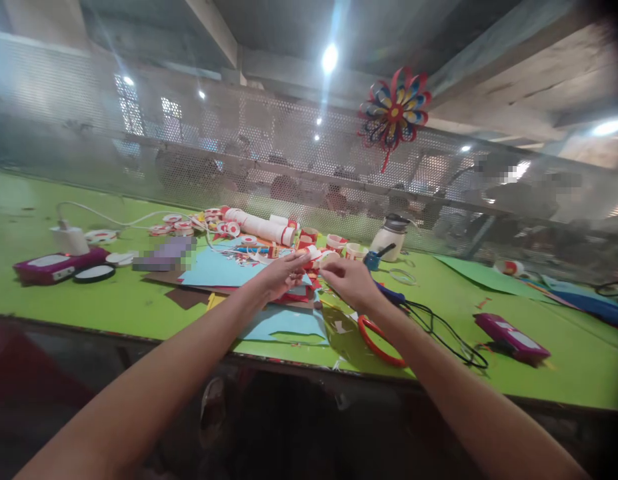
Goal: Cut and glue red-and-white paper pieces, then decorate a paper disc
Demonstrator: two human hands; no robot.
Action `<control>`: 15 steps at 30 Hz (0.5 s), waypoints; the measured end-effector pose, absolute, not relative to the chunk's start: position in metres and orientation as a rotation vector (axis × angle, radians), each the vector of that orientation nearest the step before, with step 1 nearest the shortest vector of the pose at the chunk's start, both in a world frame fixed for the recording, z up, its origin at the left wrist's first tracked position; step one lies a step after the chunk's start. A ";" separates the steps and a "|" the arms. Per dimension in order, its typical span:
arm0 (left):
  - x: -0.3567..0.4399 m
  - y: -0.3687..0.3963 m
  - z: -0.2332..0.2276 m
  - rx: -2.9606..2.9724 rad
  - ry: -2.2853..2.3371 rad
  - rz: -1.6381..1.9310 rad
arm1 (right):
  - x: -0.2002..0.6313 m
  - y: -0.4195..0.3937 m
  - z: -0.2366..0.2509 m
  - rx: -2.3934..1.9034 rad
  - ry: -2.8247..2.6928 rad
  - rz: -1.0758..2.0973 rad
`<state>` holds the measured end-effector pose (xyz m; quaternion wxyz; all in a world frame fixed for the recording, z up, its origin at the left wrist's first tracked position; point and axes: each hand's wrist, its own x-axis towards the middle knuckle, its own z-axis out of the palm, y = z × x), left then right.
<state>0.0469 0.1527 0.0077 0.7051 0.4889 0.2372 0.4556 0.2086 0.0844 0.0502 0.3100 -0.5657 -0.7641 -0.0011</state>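
Note:
My left hand (pixel 283 275) is closed around a small red-and-white paper piece (pixel 315 253), above the craft materials in the middle of the table. Beside it, my right hand (pixel 349 283) pinches the same piece from the right, fingertips pressed together. Its exact shape is partly hidden by my fingers. Under and left of my left hand lie light blue paper sheets (pixel 213 263). Just beyond my hands stand cut paper cup rings (pixel 335 243) and a long stack of white paper cups (pixel 259 227).
A blue tool (pixel 391 293) with a black cord and a red loop (pixel 376 343) lie near my right wrist. Behind is a pale jug (pixel 390 237). Purple power strips (pixel 513 339) lie at both sides. A paper flower (pixel 395 112) hangs on the mesh screen (pixel 289 147).

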 end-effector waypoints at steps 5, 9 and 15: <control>0.052 0.159 0.000 1.045 0.442 0.999 | 0.167 0.100 0.018 -1.417 -2.026 -0.006; 0.054 0.157 0.000 1.017 0.464 1.018 | 0.163 0.110 0.002 -1.486 -1.980 -0.077; 0.057 0.151 0.003 1.000 0.485 1.038 | 0.165 0.114 -0.006 -1.548 -1.953 -0.129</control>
